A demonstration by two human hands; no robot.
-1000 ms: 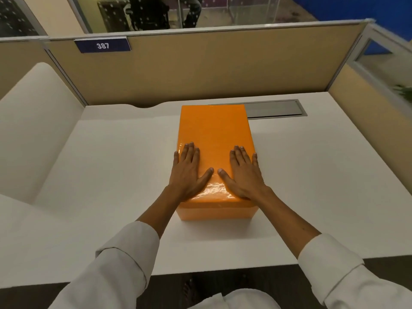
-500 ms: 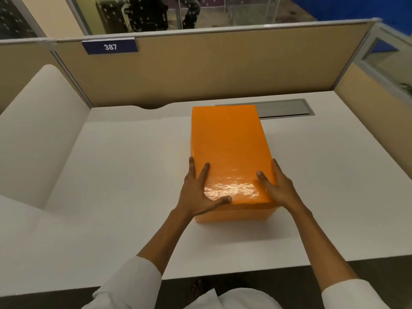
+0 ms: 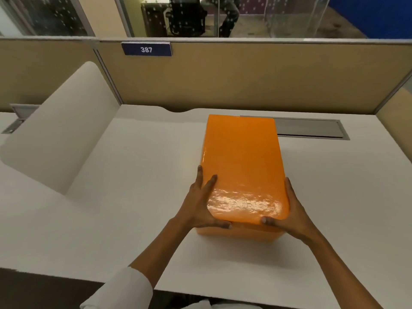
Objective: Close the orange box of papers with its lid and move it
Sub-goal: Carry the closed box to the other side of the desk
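Two hands grip one lidded orange box on the counter.
The orange box, lid on, sits at centre; left hand clamps its 9 o'clock side, right hand its 3 o'clock side, on the white counter.

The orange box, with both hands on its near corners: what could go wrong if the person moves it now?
The left hand and right hand grip mainly the glossy lid, so lifting may pull only the lid off the orange box. Pushed forward, the box could catch on the grey desk panel.
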